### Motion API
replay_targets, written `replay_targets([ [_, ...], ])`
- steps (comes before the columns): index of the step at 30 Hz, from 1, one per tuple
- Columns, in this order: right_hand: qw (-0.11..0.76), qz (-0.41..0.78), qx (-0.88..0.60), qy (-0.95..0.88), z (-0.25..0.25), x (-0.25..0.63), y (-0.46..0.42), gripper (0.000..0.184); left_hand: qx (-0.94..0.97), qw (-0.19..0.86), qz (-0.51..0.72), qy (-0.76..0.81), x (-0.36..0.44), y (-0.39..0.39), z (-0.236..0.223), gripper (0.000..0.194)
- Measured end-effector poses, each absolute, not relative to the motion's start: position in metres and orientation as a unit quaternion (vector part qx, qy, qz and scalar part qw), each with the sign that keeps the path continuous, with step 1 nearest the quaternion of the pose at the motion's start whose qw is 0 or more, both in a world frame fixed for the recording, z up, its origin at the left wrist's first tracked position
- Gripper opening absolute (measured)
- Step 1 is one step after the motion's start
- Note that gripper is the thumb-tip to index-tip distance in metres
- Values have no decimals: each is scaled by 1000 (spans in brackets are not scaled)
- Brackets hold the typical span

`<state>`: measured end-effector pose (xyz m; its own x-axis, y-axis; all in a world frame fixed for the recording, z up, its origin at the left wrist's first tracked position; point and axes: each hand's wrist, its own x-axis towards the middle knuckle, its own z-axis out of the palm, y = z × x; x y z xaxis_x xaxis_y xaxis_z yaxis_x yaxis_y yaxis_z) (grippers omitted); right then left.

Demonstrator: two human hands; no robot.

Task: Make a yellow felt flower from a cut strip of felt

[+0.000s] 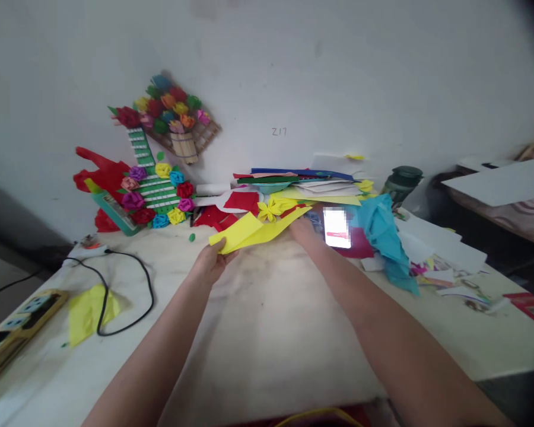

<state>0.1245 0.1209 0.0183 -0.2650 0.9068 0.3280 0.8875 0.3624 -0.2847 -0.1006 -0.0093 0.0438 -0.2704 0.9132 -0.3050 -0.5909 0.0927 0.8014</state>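
Paper of bright yellow, long and creased point(244, 232), is held over the cream-coloured tabletop point(258, 338), its left end pinched between the nearly closed thumb and fingers of the left hand point(211, 261). Near its other end the right hand point(301, 229) is placed; its fingers are hidden, so neither their opening nor any grip can be told. Behind the strip, space is taken up by a yellow paper flower point(269, 210), red paper pieces point(242, 202) and a stack of coloured and white sheets point(324, 188). The right wrist is closely flanked by a lit phone point(337, 228), with crumpled turquoise paper point(380, 225) beyond. At far left, a creased yellow sheet point(80, 315) is crossed by a looped black cable point(152, 290)
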Motion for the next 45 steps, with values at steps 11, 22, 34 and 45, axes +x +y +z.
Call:
replay_targets([
  [11,164,136,-575,-790,31,113,104,38,228,613,542,527,-126,-27,23,29],
  [22,326,137,-677,-646,30,90,81,37,330,569,600,456,-130,-34,10,76],
  [34,553,401,-575,-450,19,147,-32,27,396,552,555,479,-124,-36,8,43],
  [45,412,476,-541,-558,26,138,-57,22,501,380,524,574,-103,-28,3,36],
])
